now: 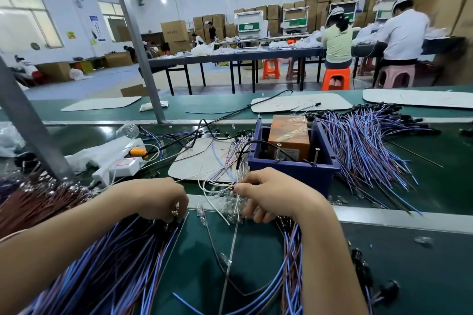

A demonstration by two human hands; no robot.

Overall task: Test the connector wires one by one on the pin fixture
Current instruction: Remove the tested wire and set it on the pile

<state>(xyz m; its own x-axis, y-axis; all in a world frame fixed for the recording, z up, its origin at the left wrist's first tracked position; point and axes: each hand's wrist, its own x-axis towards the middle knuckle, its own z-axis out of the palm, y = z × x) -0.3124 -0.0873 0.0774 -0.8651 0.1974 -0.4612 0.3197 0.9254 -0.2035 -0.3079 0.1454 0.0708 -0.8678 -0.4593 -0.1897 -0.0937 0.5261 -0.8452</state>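
Wires [107, 263] at 7 o'clock: smooth plastic sheath, slight sheen. Bin [294, 174] at 1 o'clock: matt blue plastic; box [289, 135] inside w/ glossy clear tape. Bench [409, 276] top green, semi-gloss, w/ dull metal strip [396, 217]. Post [138, 41] at 11 o'clock: matt grey metal.

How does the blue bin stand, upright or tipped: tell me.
Upright: the blue bin sits open side up, orange box inside.

No legible text anywhere
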